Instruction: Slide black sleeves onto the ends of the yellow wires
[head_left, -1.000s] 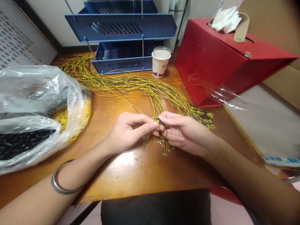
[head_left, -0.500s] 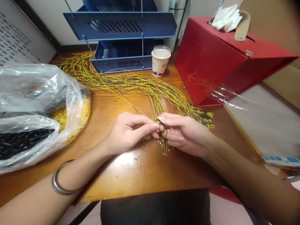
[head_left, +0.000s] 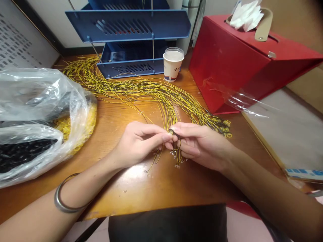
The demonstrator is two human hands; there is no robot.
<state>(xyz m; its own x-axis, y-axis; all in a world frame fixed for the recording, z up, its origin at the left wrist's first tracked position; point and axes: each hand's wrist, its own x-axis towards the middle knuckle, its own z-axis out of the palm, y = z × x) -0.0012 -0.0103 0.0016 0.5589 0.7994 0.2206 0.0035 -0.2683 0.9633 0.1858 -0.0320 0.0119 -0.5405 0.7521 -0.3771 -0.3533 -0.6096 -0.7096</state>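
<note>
My left hand (head_left: 145,141) pinches a small clear-yellow plastic piece (head_left: 171,132) between thumb and forefinger. From the other side, my right hand (head_left: 199,143) grips a small black piece (head_left: 176,133) right up against it, with a thin wire curling below. The fingertips hide how the two pieces join. Beneath and behind the hands run many thin yellow and black wires (head_left: 141,88). Several wire ends with small clear tips (head_left: 177,165) poke out below the fingers. To the right lie wire ends carrying black and yellow caps (head_left: 223,126).
At left, clear plastic bags (head_left: 78,117) hold yellow pieces (head_left: 84,134) and black pieces (head_left: 25,151). Behind the wires stand a blue file rack (head_left: 133,25) and a paper cup (head_left: 173,65). A red tissue box (head_left: 227,60) sits at right on the wooden table (head_left: 121,188).
The black piece has tilted slightly and the wire loop under my right fingers looks smaller. Both hands stay pinched together in nearly the same place; the view has shifted a little.
</note>
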